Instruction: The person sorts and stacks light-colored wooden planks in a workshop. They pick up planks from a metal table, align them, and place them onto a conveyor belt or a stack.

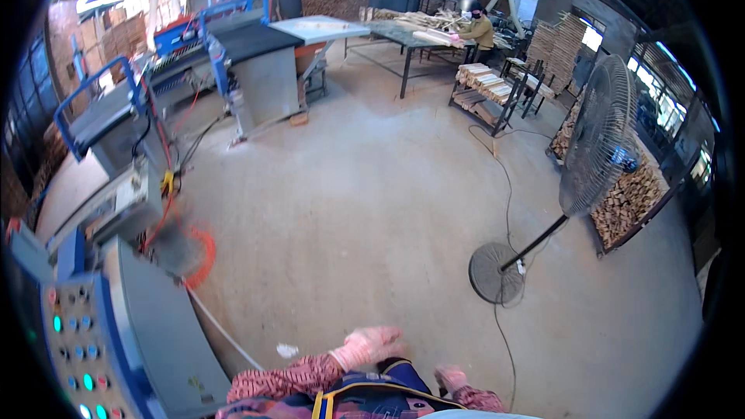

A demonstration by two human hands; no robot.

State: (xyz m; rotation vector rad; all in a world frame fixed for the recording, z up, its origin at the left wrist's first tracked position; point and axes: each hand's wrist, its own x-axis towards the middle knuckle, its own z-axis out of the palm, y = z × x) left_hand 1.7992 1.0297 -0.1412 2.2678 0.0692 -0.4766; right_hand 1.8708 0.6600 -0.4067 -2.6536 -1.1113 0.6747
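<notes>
Control panel (77, 349) with lit green and blue buttons, low at the left edge, well left of and a little below the left hand (366, 346). Left hand in a pink glove, blurred, held near the chest, fingers loosely spread, holding nothing seen. Right hand (452, 377), also gloved, tucked low, partly hidden; cannot tell open or closed. Probably best kept clear of the orange coiled hose (203, 257) up and left of the left hand. Farther right, 1 pedestal fan (594, 143); far ahead, a co-worker (479, 29) at a table.

A pedestal fan (597, 136) stands near stacked wood (630, 200).
</notes>
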